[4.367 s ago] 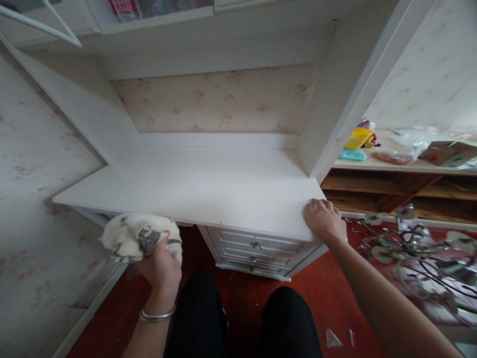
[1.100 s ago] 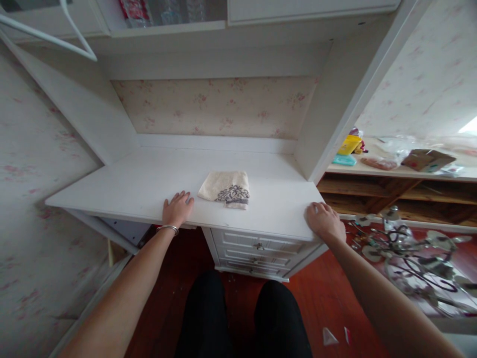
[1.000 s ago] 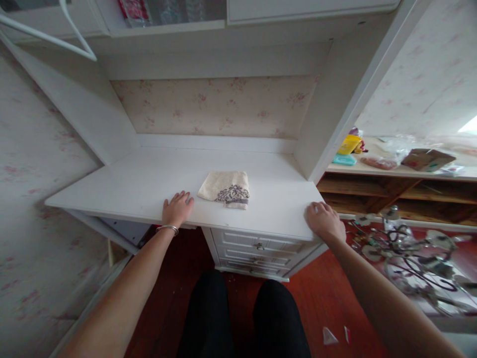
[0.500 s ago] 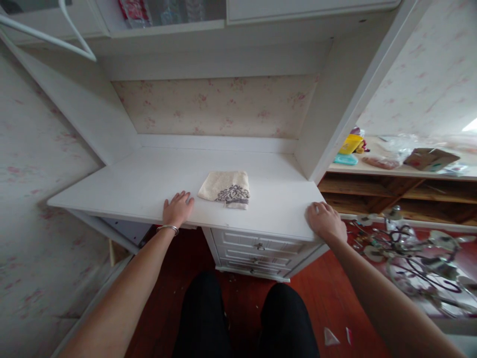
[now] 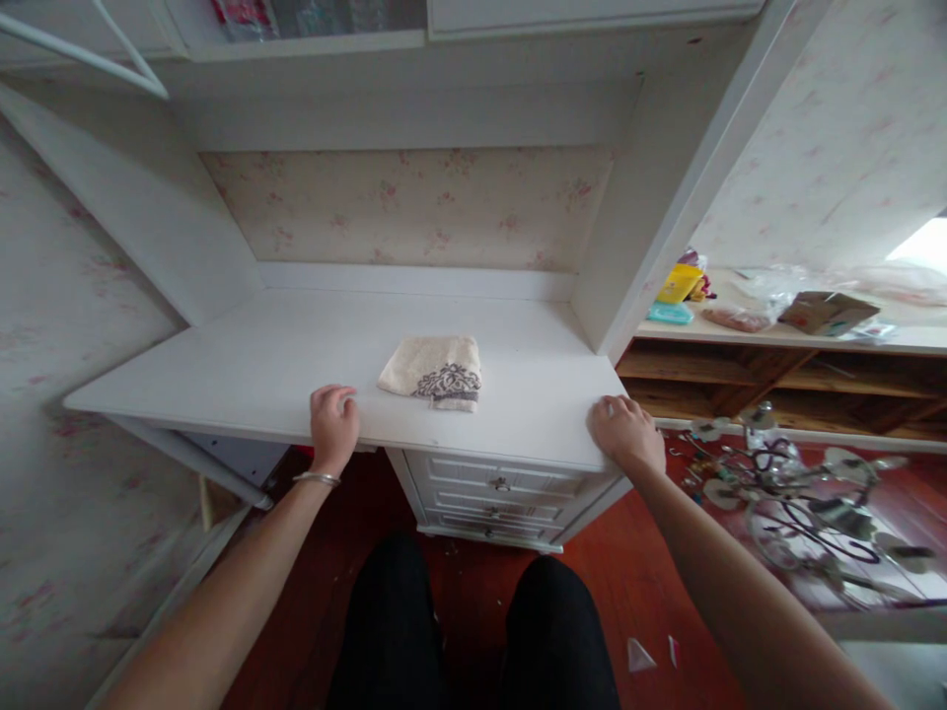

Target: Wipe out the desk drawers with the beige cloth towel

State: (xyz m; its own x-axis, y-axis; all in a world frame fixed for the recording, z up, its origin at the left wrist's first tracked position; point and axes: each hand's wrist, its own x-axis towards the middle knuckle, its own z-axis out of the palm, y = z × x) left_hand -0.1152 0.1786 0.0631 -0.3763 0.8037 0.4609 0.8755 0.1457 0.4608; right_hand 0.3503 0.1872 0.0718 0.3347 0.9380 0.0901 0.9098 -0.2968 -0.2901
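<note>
A cream cloth (image 5: pixel 425 367) with a dark scroll pattern along one side lies folded on the white desk (image 5: pixel 529 409). Left of the cloth, my left hand (image 5: pixel 334 429) is at the desk's front edge with its fingers loosely curled and the thumb apart from them; it holds nothing. There is a bracelet (image 5: pixel 318 479) on that wrist. My right hand (image 5: pixel 625 429) rests on the desktop at the front right corner, fingers bent and little of them showing, with nothing visible in it.
Drawers (image 5: pixel 495 483) stand under the desk, and a cabinet (image 5: pixel 592 25) overhangs it. To the right, a low shelf unit (image 5: pixel 740 373) bears a yellow container (image 5: pixel 679 283), plastic bags and a cardboard box (image 5: pixel 829 313). A metal chandelier (image 5: pixel 806 503) lies on the red floor (image 5: pixel 473 602).
My left hand has lifted its spread fingers from the desktop and curled them. My right hand stays at the corner. The whole view has shifted slightly; the cloth lies as before.
</note>
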